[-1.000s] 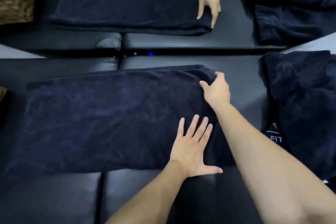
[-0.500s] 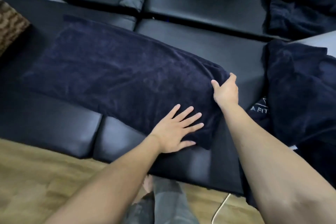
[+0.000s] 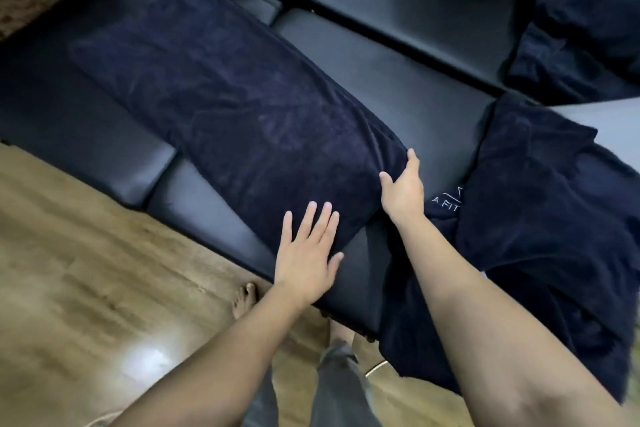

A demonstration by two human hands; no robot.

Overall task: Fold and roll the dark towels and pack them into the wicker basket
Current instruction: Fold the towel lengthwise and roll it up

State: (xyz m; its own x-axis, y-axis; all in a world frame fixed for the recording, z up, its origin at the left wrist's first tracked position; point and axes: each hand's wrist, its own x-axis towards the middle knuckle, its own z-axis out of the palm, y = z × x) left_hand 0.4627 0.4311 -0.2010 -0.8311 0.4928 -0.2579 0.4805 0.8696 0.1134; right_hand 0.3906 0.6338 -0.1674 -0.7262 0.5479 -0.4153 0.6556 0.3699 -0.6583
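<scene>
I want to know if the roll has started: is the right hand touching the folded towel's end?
Touching. The head view shows the right hand at the near end of the folded towel, thumb on top and fingers against its edge.

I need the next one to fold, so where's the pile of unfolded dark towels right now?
In the head view, the pile of unfolded towels lies at the right, draped over the black bench, just beyond the right hand.

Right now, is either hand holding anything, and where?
The right hand grips the folded towel at its near end; the left hand only presses flat on it.
</scene>
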